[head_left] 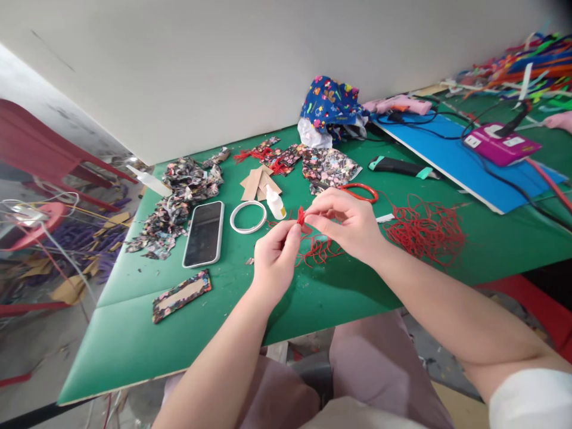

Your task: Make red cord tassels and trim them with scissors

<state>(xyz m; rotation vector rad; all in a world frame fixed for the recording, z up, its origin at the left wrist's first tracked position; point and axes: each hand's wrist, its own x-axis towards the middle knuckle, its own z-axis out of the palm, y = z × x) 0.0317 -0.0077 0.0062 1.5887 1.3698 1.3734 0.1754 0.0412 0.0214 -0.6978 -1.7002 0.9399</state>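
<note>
My left hand [274, 259] and my right hand [346, 223] meet above the green table [134, 333], both pinching a small red bundle of thread [301, 215] between fingertips. Red strands hang from it down to a loose red thread heap [318, 250] under my hands. A bigger tangle of red thread [424, 229] lies to the right. A small white glue bottle [275, 204] and a white tape ring [248, 217] sit just left of my hands.
A phone [204, 233] lies face up at left, beside floral fabric scraps [179, 199] and a floral-edged card [181, 295]. Behind are cardboard pieces [257, 182], red scissors [361, 192], a utility knife [400, 167], blue board [465, 161], purple device [500, 144], blue floral cloth [330, 104].
</note>
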